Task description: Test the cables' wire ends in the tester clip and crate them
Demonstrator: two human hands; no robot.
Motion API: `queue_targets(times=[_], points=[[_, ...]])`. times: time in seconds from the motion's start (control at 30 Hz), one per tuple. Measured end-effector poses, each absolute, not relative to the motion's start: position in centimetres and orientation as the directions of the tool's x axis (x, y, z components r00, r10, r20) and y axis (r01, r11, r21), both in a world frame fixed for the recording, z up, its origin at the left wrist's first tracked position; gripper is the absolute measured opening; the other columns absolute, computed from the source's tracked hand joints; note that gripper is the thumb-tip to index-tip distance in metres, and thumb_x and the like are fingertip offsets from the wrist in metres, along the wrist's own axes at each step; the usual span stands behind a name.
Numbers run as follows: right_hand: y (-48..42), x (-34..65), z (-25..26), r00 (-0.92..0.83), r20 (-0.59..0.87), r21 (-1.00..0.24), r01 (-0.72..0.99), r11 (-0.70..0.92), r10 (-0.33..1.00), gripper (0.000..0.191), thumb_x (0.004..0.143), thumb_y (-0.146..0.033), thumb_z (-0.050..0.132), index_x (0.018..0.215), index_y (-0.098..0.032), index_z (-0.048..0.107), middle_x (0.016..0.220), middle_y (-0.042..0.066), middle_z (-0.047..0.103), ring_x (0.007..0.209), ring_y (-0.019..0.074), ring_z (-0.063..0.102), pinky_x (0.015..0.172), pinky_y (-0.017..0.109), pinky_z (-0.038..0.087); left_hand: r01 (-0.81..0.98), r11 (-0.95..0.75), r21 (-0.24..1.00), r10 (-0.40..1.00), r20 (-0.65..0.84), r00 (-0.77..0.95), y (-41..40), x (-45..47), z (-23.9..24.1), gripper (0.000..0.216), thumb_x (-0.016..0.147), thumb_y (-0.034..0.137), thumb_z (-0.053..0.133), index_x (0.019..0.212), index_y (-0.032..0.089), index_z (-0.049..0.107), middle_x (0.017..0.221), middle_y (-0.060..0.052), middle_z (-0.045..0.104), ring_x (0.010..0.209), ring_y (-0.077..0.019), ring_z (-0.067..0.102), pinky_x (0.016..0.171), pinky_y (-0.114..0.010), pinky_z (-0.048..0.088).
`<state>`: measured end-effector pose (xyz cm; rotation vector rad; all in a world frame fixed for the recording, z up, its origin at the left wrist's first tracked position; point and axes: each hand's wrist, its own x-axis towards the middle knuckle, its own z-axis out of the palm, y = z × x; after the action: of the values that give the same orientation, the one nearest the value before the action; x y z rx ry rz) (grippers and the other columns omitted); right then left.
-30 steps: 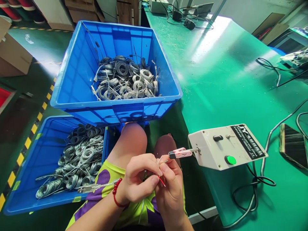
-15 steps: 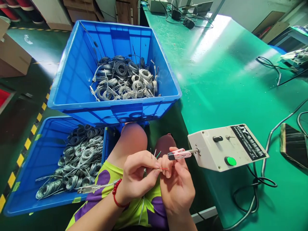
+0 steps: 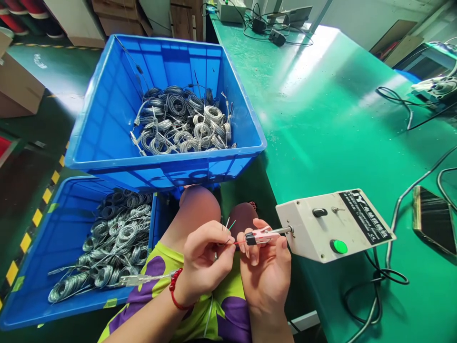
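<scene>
Over the lap, just off the near edge of the worktop [image 3: 321, 119]: pinching a thin red lead [image 3: 236, 243] between thumb and forefinger of the left hand [image 3: 207, 259], with a green and a pale lead end [image 3: 228, 224] sticking up just above the fingertips. Squeezing a pink clip [image 3: 262, 235] between thumb and fingers of the right hand [image 3: 266, 274], just beside the left, with the red lead's tip reaching the clip's dark nose; cannot tell whether touching or apart. On the left wrist, a red bead bracelet [image 3: 173, 288]. Across the near lap, under the left forearm, a slim metal probe [image 3: 143, 278]. Right of the clip, joined to it by a metal shaft, a white box [image 3: 335, 228] at the worktop's near edge, with a black switch [image 3: 319, 212] on top and a green button [image 3: 338, 246] nearer. Near right of the box, a looped black cord [image 3: 378, 278]. Farther right, a dark phone [image 3: 433, 219] lying flat. To the left, low down, a near blue bin [image 3: 21, 286] holding coiled silver cables [image 3: 117, 238]. Beyond the knees, a far blue bin [image 3: 164, 164], set higher, with more coils [image 3: 182, 121] inside. At the far left, a cardboard box [image 3: 17, 90].
</scene>
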<state>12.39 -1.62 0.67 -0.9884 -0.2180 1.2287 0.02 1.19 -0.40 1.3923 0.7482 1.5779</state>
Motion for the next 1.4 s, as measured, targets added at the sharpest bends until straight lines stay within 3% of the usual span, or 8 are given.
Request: queue_targets(times=[0.27,0.47,0.83,0.97,1.13,1.27,1.4], points=[[-1.4,13.1,0.5,0.328,-0.304,-0.75,-0.661,-0.013,0.894,0.052,0.088,-0.073,0.092,0.109,-0.025,0.092,0.052,-0.007,0.045,0.059,0.0145,0.051,0.063,0.027,0.055,-0.218,-0.446,0.868,0.891,0.453,-0.02,1.5,0.3,-0.4,0.018,0.105,0.005,0.07,0.109,0.022,0.074,0.089,-0.001,0.068,0.078,-0.013,0.062,0.069,-0.02,0.052],[-1.5,13.9,-0.8,0.264,-0.293,-0.686,-0.728,-0.009,0.919,0.045,0.092,-0.065,0.094,0.118,-0.028,0.092,0.046,-0.007,0.043,0.071,0.0216,0.069,0.081,0.034,0.067,-0.192,-0.473,0.86,0.875,0.484,0.012,1.7,0.3,-0.5,0.021,0.104,0.003,0.07,0.112,0.022,0.073,0.089,-0.001,0.067,0.077,-0.0134,0.061,0.064,-0.022,0.048],[-1.8,13.8,-1.7,0.259,-0.291,-0.652,-0.758,0.007,0.921,0.046,0.097,-0.064,0.089,0.123,-0.026,0.089,0.045,-0.007,0.047,0.079,0.0248,0.076,0.084,0.037,0.067,-0.139,-0.462,0.876,0.879,0.473,0.062,1.7,0.3,-0.9,0.02,0.105,0.006,0.071,0.113,0.024,0.073,0.091,-0.002,0.068,0.073,-0.0136,0.06,0.061,-0.023,0.045],[-1.9,13.8,-1.7,0.275,-0.315,-0.684,-0.729,-0.017,0.908,0.049,0.097,-0.069,0.086,0.124,-0.029,0.089,0.045,-0.007,0.046,0.075,0.0269,0.074,0.085,0.044,0.067,-0.138,-0.452,0.881,0.882,0.465,0.075,1.7,0.3,-0.9,0.018,0.105,0.007,0.072,0.112,0.024,0.074,0.089,-0.002,0.067,0.071,-0.0136,0.059,0.06,-0.023,0.045],[-1.7,13.9,-1.6,0.207,-0.31,-0.705,-0.705,-0.078,0.928,0.062,0.089,-0.08,0.086,0.126,-0.031,0.088,0.046,-0.007,0.038,0.062,0.026,0.058,0.072,0.044,0.06,-0.158,-0.443,0.883,0.888,0.456,0.063,1.5,0.4,-0.8,0.015,0.107,0.01,0.073,0.112,0.023,0.076,0.088,-0.004,0.07,0.073,-0.0153,0.063,0.06,-0.023,0.047],[-1.0,14.3,-2.9,-0.035,-0.237,-0.723,-0.661,-0.2,0.971,0.075,0.077,-0.07,0.097,0.138,-0.027,0.084,0.061,-0.003,0.059,0.064,0.0223,0.053,0.073,0.04,0.056,-0.187,-0.441,0.878,0.887,0.459,0.061,1.4,0.4,-0.9,0.015,0.108,0.01,0.072,0.113,0.023,0.076,0.084,-0.002,0.068,0.069,-0.0144,0.064,0.061,-0.024,0.049],[-0.2,14.4,-4.4,-0.083,-0.237,-0.729,-0.644,-0.234,0.968,0.053,0.075,-0.046,0.097,0.123,-0.024,0.09,0.082,0.002,0.072,0.076,0.0207,0.06,0.076,0.033,0.052,-0.17,-0.427,0.888,0.893,0.443,0.073,1.2,0.3,-1.0,0.014,0.108,0.01,0.072,0.113,0.023,0.075,0.086,-0.003,0.071,0.07,-0.0159,0.069,0.061,-0.025,0.051]])
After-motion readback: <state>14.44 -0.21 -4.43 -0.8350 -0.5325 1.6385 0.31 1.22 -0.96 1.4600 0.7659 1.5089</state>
